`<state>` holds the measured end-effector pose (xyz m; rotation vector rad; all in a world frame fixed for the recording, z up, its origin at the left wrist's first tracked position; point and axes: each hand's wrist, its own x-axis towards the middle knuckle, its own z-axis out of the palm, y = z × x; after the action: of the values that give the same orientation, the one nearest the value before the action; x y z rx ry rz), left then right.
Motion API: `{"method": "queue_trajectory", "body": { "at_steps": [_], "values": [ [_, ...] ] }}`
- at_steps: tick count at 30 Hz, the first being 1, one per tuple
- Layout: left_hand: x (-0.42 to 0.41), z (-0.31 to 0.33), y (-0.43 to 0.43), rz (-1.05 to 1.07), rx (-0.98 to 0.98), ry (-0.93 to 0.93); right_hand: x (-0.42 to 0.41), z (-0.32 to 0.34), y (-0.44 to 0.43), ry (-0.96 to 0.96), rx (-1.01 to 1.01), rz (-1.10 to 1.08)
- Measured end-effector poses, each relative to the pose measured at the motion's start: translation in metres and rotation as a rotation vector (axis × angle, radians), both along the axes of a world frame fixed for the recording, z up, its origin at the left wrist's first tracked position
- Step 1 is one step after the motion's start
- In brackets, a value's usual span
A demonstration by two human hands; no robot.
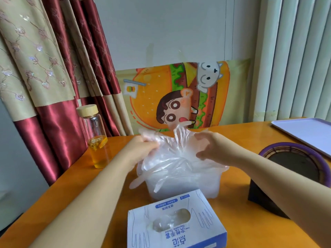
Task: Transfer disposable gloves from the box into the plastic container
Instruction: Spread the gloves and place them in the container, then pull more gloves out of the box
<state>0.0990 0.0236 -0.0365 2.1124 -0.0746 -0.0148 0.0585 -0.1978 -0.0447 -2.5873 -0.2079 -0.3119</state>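
Gloves [172, 158], clear bunch: over the container [182, 187] mid-desk [234, 212], behind the box [176, 222] at the near edge; left hand [143, 145] grips, right hand [213, 147] pinches; long axis near-to-far, some fingers pointing far, others drooping over the near-left rim.

The gloves [172, 154] you see are thin, clear, crinkled plastic film; the plastic container [182, 187] looks frosted and translucent. Your box [177, 226] is matt printed cardboard. The table [232, 221] is smooth, glossy wood, the bottle [95, 138] clear glass with a pale wooden lid, the curtain [53, 68] sheeny satin cloth.
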Motion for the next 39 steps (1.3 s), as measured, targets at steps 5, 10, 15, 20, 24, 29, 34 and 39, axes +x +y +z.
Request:
{"method": "queue_trajectory", "body": {
  "at_steps": [5, 10, 15, 20, 24, 29, 34, 39],
  "values": [
    [0.006, -0.007, 0.035, 0.252, 0.147, -0.312, 0.027, -0.005, 0.003, 0.13, -0.264, -0.03],
    [-0.017, 0.014, -0.013, -0.265, 0.318, -0.531, 0.046, -0.01, 0.013, 0.227, -0.531, -0.055],
    [0.007, 0.01, -0.048, -0.592, 0.984, 0.018, 0.053, -0.017, 0.017, 0.3, -0.788, -0.02],
    [0.025, -0.01, -0.055, -0.633, 1.227, 0.13, 0.041, -0.014, 0.022, 0.1, -0.866, -0.071],
    [0.038, -0.02, -0.058, -0.634, 1.257, 0.153, 0.051, -0.018, 0.029, 0.061, -0.772, 0.032],
    [0.046, -0.034, -0.062, -0.616, 1.279, 0.247, 0.071, -0.035, 0.023, 0.58, -0.666, 0.163],
    [0.054, -0.048, -0.063, -0.604, 1.267, 0.293, 0.078, -0.041, 0.026, 0.727, -0.749, 0.101],
    [0.052, -0.05, -0.057, -0.518, 1.334, 0.218, 0.069, -0.036, 0.03, 0.75, -0.832, 0.055]
  ]
}}
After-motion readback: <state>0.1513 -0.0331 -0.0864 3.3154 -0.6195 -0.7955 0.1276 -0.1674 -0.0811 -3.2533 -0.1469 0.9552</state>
